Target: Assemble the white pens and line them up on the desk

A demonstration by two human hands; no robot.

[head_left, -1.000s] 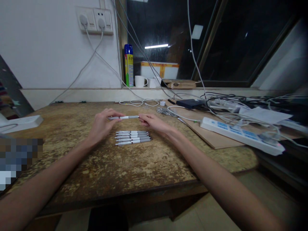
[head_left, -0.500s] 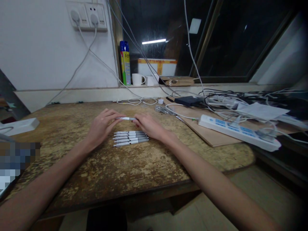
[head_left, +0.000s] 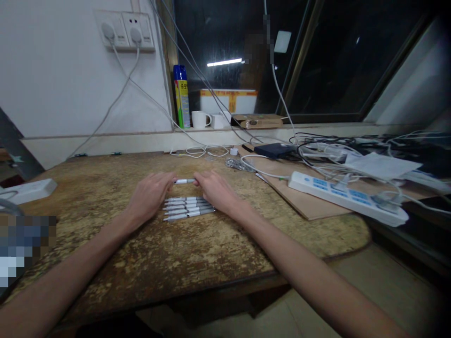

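Observation:
A white and grey pen point(head_left: 184, 181) lies level between my two hands, just beyond a row of similar pens. My left hand point(head_left: 152, 190) is closed on its left end, the fingers bunched together. The right end is pinched by my right hand point(head_left: 214, 188). Nearer to me, several white and grey pens point(head_left: 186, 209) lie side by side on the worn wooden table point(head_left: 169, 263). My right hand and wrist cover some of their right ends.
A white power strip point(head_left: 347, 197) and a brown board point(head_left: 303, 202) lie on the right, with tangled cables behind. A spray can point(head_left: 182, 98) and a white mug point(head_left: 200, 119) stand on the window sill. Another white strip point(head_left: 30, 190) sits at the left.
My left hand has closed further round the pen's left end, and less of the pen shows. The whole view has shifted slightly; the row of pens keeps its place.

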